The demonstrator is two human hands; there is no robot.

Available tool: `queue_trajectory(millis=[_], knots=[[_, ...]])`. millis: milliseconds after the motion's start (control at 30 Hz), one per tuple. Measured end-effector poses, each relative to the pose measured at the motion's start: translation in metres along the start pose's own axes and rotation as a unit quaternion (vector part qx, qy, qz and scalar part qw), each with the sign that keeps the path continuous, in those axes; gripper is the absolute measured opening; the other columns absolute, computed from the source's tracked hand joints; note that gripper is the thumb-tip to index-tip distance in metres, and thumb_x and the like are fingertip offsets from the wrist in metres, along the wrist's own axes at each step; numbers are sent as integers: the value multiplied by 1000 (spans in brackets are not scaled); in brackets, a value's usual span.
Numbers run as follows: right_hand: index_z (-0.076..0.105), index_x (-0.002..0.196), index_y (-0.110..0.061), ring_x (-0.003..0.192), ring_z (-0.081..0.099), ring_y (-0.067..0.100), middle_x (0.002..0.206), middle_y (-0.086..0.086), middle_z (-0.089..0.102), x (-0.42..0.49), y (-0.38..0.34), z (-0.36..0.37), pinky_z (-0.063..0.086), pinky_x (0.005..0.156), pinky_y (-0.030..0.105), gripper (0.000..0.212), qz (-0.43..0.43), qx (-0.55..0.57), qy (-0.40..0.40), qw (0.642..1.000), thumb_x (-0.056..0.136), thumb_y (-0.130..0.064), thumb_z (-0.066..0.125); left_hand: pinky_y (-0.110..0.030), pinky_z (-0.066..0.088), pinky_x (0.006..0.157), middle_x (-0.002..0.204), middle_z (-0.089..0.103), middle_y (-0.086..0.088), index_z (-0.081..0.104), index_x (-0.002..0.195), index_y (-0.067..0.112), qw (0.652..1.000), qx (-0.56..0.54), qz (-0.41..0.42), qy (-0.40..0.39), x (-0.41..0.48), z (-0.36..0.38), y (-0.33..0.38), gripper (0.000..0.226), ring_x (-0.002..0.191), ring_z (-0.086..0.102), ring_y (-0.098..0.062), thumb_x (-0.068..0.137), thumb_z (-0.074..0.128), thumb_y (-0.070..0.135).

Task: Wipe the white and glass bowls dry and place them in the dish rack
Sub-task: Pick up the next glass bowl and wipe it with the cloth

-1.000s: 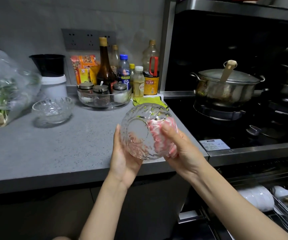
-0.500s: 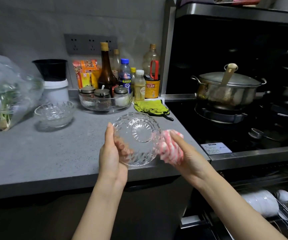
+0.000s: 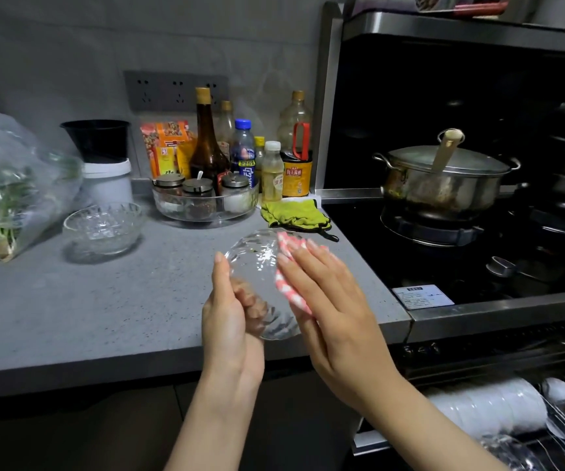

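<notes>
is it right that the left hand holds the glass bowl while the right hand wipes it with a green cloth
Not quite. The head view shows the left hand holding the glass bowl, but the right hand wipes it with a pink and white cloth. The green cloth lies on the counter.

The kitchen is dim, lit softly from above and in front. The grey tabletop point(image 3: 104, 300) takes an even, flat light, while the stove recess at two o'clock falls nearly black. Small glints spark on the glass bowl point(image 3: 260, 283) at centre, which is smeared by motion blur, as is the pink cloth point(image 3: 289, 294). A soft shadow pools under the second glass bowl point(image 3: 102, 229) at nine o'clock. Wide-angle bending curves the edges; the white stack at five o'clock is blurred.
</notes>
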State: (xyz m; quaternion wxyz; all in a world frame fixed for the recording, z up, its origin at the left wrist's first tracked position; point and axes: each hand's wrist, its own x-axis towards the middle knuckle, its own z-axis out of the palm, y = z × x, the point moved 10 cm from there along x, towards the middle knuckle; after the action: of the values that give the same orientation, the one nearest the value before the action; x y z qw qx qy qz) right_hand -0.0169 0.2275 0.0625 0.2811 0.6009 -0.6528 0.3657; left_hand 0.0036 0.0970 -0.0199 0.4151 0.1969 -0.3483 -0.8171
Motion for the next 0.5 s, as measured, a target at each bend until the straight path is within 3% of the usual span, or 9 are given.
queue_trajectory(millis=[100,200,400,500], knots=[[41,141,-3,145,25,23,153,10,34,-12,-14,4,24,117,46,44,-17,-3,-1,1000,99,-16,37,-39,44,78,90,53,-11,55,79,18,1000,2,6,15,3,-5,4,49,82,50,-24,71,60,66],[39,142,-5,146,23,22,153,10,33,0,-20,5,19,119,43,47,-40,-20,-8,999,97,-15,40,-38,51,78,78,60,-18,60,80,7,999,44,-14,-19,-3,5,-3,58,76,60,-28,80,54,64],[33,147,-7,147,17,25,158,7,24,2,10,0,25,115,51,49,52,36,1,998,100,-18,37,-29,39,64,66,42,-2,47,71,21,999,-3,36,21,0,8,25,37,58,44,-13,90,53,53],[31,149,-20,148,12,28,159,8,21,-9,-6,12,18,118,50,49,10,-30,-13,999,100,-27,34,-37,46,74,70,49,-5,49,73,19,999,6,25,20,3,10,24,39,68,52,-20,89,53,54]])
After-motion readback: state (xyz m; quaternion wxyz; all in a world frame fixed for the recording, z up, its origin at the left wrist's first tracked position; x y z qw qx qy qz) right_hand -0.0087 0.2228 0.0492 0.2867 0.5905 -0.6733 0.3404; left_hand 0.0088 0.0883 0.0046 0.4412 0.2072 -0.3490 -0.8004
